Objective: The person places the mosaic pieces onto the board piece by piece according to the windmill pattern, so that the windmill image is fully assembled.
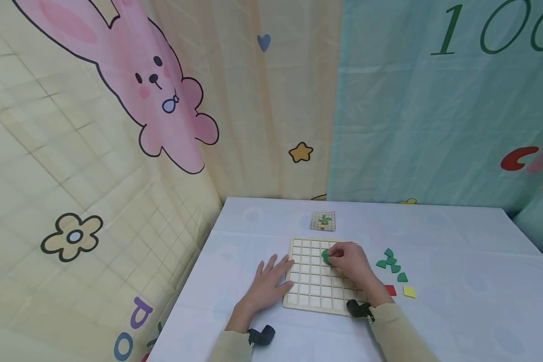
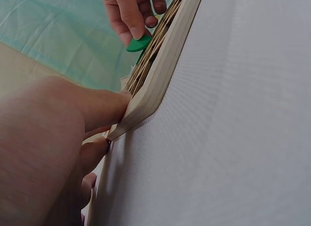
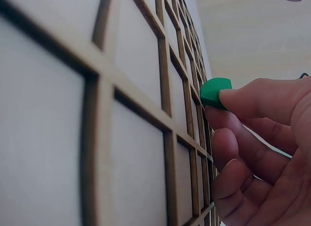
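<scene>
Tabletop (image 1: pixel 457 251), board (image 1: pixel 306 281) partly behind right hand (image 1: pixel 354 265)

Above and behind the table (image 1: pixel 457 261), our head view looks forward and down from well back, past its far edge. Our left-wrist view sits low and tilted, close to a corner of the board (image 1: pixel 317 308); our right-wrist view skims its surface from very near, and both wrist views share the green piece (image 3: pixel 216 91) in the right hand (image 3: pixel 265 133).

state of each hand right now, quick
Left hand: open, touching the pale wooden grid board.
Right hand: closed, pinching a flat green round-edged piece.
</scene>
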